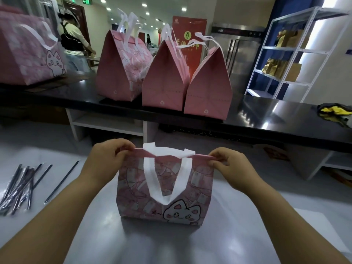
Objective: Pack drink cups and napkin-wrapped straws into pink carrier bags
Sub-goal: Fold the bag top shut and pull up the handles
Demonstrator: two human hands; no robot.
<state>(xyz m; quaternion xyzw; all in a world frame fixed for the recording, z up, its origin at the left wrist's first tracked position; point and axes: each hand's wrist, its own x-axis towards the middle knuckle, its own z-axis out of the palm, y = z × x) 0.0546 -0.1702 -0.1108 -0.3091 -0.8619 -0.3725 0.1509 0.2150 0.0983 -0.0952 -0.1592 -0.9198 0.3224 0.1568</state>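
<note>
A pink carrier bag [190,189] with a white cat drawing and white handles stands upright on the grey table in front of me. My left hand [108,157] pinches the left end of its top edge. My right hand [230,164] pinches the right end. The top is pressed flat between them, so what is inside the bag is hidden. Several wrapped straws [21,187] lie loose on the table at the left, and one straw [62,182] lies apart from that pile. No drink cup is in view.
Three closed pink bags [163,79] stand on the black counter [266,115] behind, and another pink bag [28,52] at the far left. A yellow-black cloth [335,113] lies on the counter's right end. A metal shelf [291,54] stands at the right; a person works in the background.
</note>
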